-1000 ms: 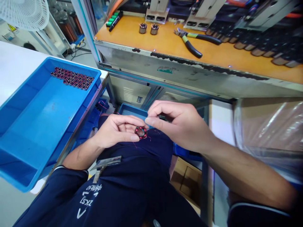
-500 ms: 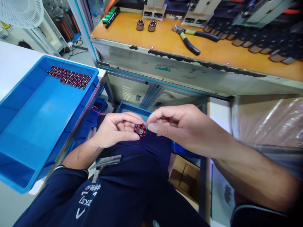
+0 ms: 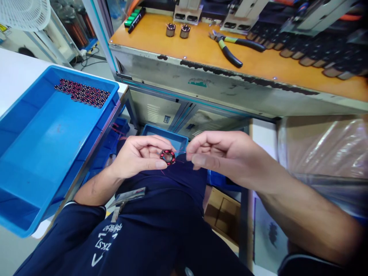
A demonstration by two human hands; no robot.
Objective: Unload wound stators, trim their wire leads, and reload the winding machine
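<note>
Between the thumb and fingers of my left hand is a small ring-shaped motor stator, black with red windings around its open centre. Thin reddish wire ends stick out from its right side and from below. Just to the right, my right hand is closed in a pinch on a thin wire that runs from the stator. The wire's far end is hidden by my fingertips. Both hands are above my lap, clear of any surface.
On the left stands a blue tray with rows of stators at its far end. The orange bench ahead holds cutting pliers, two stators, a marker and several dark parts. Plastic-wrapped cardboard is at right.
My right hand has moved a little to the right, away from the stator, and a stretch of wire now shows between them. My left hand still holds the stator, shifted slightly left.
</note>
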